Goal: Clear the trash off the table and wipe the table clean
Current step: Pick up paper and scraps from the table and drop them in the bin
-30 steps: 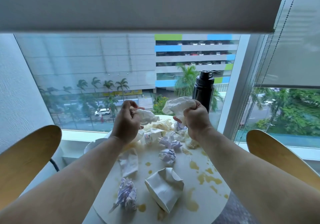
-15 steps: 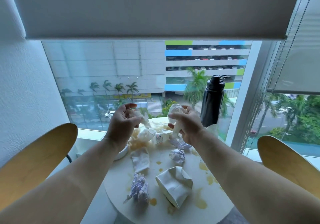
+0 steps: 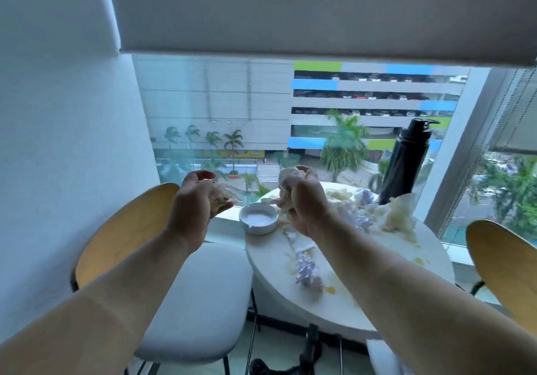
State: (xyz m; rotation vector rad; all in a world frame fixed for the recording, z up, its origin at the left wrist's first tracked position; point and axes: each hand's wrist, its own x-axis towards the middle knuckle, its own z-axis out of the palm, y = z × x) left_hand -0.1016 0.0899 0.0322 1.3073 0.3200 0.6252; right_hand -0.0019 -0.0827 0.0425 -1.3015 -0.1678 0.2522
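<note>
My left hand grips a small crumpled tissue to the left of the table, above the chair's far edge. My right hand grips a crumpled white paper wad over the table's left part. The round white table is stained with yellow spills. On it lie a purple-white crumpled paper near my right forearm and a heap of crumpled tissues at the far side. My right arm hides part of the tabletop.
A white ashtray sits at the table's left edge. A black bottle stands at the back by the window. A white-seated chair with a wooden back stands left; another wooden chair back is at right.
The view has swung left, so the table now lies to the right. Both hands, still holding their paper, have moved left; the left hand is now off the table over the chair.
</note>
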